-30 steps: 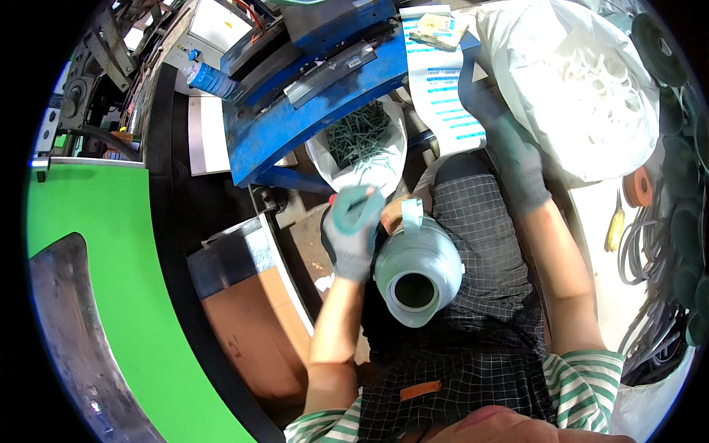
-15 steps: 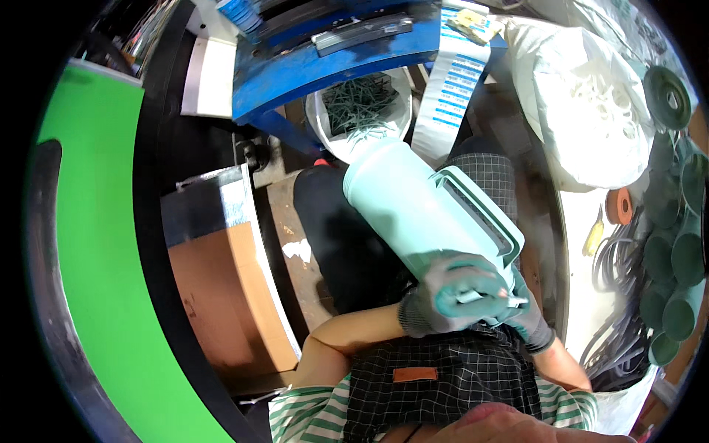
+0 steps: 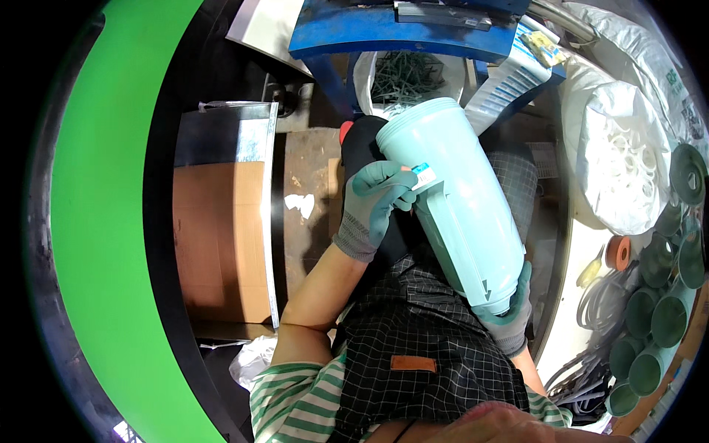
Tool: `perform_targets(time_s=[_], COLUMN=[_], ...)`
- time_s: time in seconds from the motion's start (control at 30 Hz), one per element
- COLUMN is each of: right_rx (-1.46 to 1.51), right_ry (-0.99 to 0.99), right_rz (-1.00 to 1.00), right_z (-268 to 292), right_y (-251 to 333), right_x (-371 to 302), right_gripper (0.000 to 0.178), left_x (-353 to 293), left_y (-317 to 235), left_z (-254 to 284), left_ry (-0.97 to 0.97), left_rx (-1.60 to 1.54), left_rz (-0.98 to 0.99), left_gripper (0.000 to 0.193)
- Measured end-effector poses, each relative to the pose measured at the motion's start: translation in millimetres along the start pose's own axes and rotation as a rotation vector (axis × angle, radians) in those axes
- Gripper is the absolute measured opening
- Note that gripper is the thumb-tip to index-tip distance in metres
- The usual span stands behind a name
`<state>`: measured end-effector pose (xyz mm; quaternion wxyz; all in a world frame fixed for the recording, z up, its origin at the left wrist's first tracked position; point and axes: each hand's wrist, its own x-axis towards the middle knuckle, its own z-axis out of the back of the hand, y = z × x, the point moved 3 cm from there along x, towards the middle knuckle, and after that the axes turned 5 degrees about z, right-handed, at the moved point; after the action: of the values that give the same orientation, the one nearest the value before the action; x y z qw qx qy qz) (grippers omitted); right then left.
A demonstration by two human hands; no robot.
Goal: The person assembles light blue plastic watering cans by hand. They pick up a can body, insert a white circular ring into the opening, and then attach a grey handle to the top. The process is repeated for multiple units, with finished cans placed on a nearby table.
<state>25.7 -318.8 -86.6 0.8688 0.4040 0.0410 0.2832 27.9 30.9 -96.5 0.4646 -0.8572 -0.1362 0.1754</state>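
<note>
A mint-green plastic jug body [image 3: 473, 199] lies slanted across my lap. Its wide threaded rim points away from me and its narrow neck points toward me; a long handle runs down its left side. In a grey glove with green-coated fingers, my left hand [image 3: 378, 196] pinches the edge of a small blue-and-white sticker [image 3: 423, 176] at the jug wall, just above the handle's far end. Whether the sticker is stuck down there I cannot tell. My right hand [image 3: 509, 317], gloved alike, cups the neck end from below and the right; part of its fingers is hidden under the jug.
A white-lined bin of green plastic scraps [image 3: 410, 77] stands beyond the jug, under a blue bench [image 3: 413, 40]. A sticker sheet [image 3: 509, 85] hangs off the bench. At right are a bag of white rings [image 3: 620, 159], a tape roll [image 3: 618, 252] and stacked green tubes [image 3: 668, 317]. A cardboard box [image 3: 221, 236] is left.
The jug has turned, so its handle now faces left and its rim points more straight ahead. My left hand moved from the near end up to the wall with the sticker.
</note>
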Motion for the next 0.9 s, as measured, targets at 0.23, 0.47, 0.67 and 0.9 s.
perform_targets(time_s=[0.23,0.47,0.67,0.9], right_rx=[-0.163,0.23,0.248,0.986], right_ry=[-0.019,0.073,0.093,-0.378], right_rz=[0.111,-0.093,-0.086,-0.394], right_z=[-9,16,66,98], right_y=[1,-19,-18,-36], right_x=[-3,3,29,9], right_gripper=[0.119,0.127,0.138,0.12], left_x=[2,14,70,184], left_y=[4,1,2,-112], left_z=[15,41,-34,-179], left_ry=[-0.137,-0.195,-0.047,0.029], left_rx=[0.299,1.022,1.117,1.323], left_rz=[0.062,-0.656,-0.306,-1.046], left_gripper=[0.027,0.08,0.072,0.061])
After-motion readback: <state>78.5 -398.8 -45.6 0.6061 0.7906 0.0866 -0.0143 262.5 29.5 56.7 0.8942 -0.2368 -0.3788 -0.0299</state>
